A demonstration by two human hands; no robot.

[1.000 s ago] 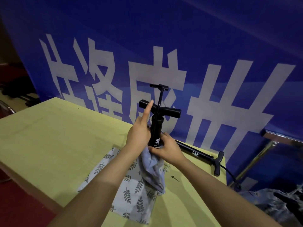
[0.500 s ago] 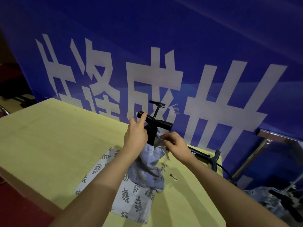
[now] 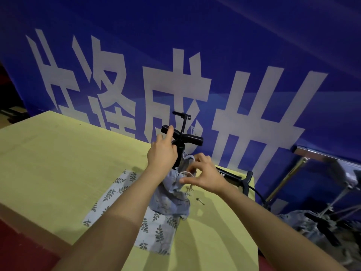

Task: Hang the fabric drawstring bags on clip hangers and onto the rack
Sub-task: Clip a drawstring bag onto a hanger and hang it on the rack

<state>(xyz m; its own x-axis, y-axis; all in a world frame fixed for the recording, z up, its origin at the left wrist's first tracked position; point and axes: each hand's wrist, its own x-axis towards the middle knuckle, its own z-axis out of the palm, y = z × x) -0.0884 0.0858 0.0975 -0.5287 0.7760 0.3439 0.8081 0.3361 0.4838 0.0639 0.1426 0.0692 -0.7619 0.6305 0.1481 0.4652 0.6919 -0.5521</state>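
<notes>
A black hand pump (image 3: 183,136) stands upright inside a rumpled grey-blue fabric drawstring bag (image 3: 172,198) on the yellow table (image 3: 58,163). My left hand (image 3: 162,155) grips the pump's shaft at the bag's mouth, with the index finger lying along the T-handle. Just right of the mouth, my right hand (image 3: 203,177) pinches the bag's white drawstring (image 3: 185,173). Under the rumpled bag lies a flat leaf-print bag (image 3: 127,208). No clip hanger shows on the table.
A second black pump (image 3: 234,177) lies along the table's far right edge, and a small metal pin (image 3: 200,201) sits near the bag. A metal rack (image 3: 283,177) with hanging fabric (image 3: 304,223) is right of the table. A blue banner (image 3: 195,55) forms the backdrop.
The pump has sunk lower into the bag. My right hand has left the pump's base and moved right to the drawstring. My left hand keeps its hold.
</notes>
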